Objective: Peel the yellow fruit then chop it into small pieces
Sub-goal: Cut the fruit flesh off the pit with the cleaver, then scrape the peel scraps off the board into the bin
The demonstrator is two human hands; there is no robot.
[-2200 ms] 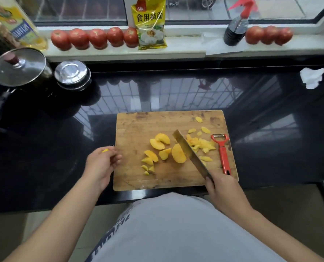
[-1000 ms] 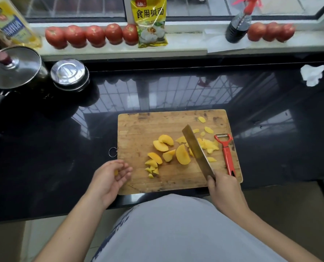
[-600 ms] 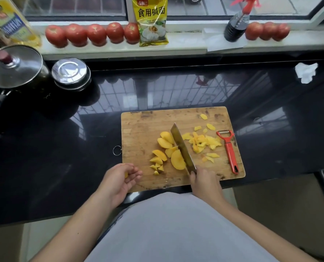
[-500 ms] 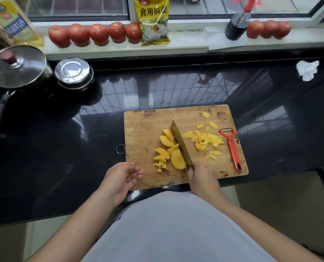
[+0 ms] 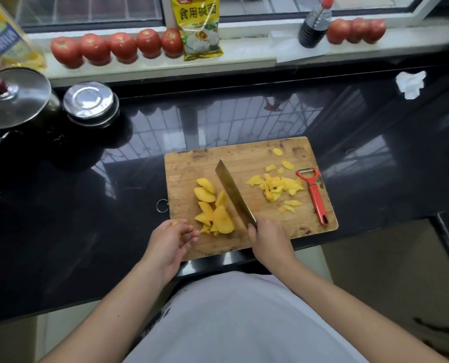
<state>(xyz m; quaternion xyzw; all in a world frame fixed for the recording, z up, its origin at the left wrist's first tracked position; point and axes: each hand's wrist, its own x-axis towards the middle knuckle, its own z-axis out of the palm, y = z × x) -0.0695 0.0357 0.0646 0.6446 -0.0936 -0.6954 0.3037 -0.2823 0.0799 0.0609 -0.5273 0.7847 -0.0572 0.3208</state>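
- Right hand point(image 5: 269, 241) grips the knife point(image 5: 233, 195), blade angled against the yellow fruit pieces point(image 5: 214, 208) on the cutting board point(image 5: 244, 158).
- Left hand point(image 5: 169, 243) hovers at the board's near-left corner, fingers point(image 5: 189, 233) loosely curled around a small yellow bit.

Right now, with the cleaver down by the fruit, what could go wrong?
1. The left hand hovers beside the fruit slices, close to the cleaver held by the right hand; a fingertip could stray under the blade.
2. The cutting board overhangs the counter edge; a hard chop may tip it.
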